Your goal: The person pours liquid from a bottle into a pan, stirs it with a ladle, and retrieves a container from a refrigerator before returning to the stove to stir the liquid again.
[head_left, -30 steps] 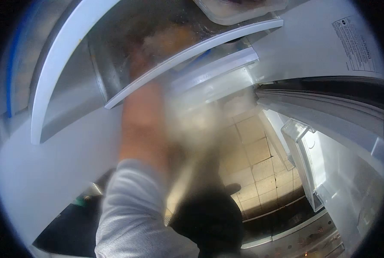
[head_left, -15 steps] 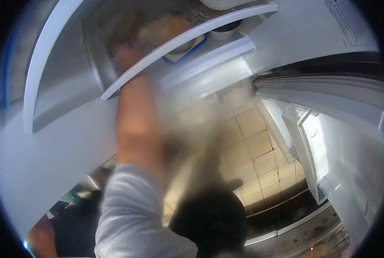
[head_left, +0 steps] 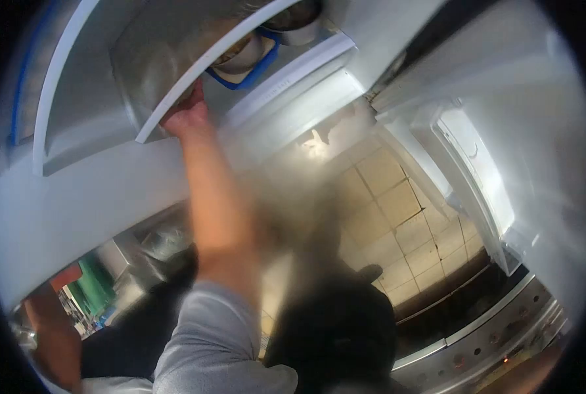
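Note:
My right hand (head_left: 189,118) reaches into an open fridge, at the front rim of a glass shelf (head_left: 224,44). The rim and the cloudy glass hide most of its fingers, so I cannot make out what they touch or hold. Right of the hand, a bowl (head_left: 244,55) with brownish food is seen in or on a blue-rimmed container (head_left: 259,73). A dark round pot or bowl (head_left: 296,20) is beyond it. At the lower left only my left forearm (head_left: 55,338) shows; the hand itself is out of sight.
On the right the fridge door (head_left: 556,197) hangs open with a clear door bin (head_left: 470,164). A white drawer front (head_left: 299,82) lies below the shelf. Tiled floor (head_left: 388,190) shows underneath. A green object (head_left: 92,285) and clear plastic (head_left: 163,241) are at the lower left.
My right hand has drawn back from deeper under the glass to the shelf's rim. The view has shifted, and more of the lower-left clutter now shows.

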Action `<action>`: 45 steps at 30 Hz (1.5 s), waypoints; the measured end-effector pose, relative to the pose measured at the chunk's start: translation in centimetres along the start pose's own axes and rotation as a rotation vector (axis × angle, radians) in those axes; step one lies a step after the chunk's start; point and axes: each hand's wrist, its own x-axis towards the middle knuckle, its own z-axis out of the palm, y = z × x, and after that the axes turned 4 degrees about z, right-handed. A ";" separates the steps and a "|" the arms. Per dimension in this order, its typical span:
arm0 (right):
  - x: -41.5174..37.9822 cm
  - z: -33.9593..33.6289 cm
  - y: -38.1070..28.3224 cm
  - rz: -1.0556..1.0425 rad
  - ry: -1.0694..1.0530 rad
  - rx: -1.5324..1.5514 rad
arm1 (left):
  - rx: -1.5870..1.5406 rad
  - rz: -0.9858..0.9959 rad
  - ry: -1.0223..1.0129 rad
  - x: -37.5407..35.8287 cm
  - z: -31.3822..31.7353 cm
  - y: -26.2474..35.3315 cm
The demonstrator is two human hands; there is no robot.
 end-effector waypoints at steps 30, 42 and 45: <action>-1.5 -16.8 5.0 0.098 0.081 0.050 | 0.474 -0.366 -0.020 -40.2 -15.3 8.3; 2.1 -23.0 10.1 0.287 0.177 0.112 | 0.423 -0.429 -0.116 -45.4 -11.2 15.5; 1.6 -23.2 10.6 0.300 0.199 0.104 | 0.427 -0.429 -0.134 -45.3 -10.4 15.7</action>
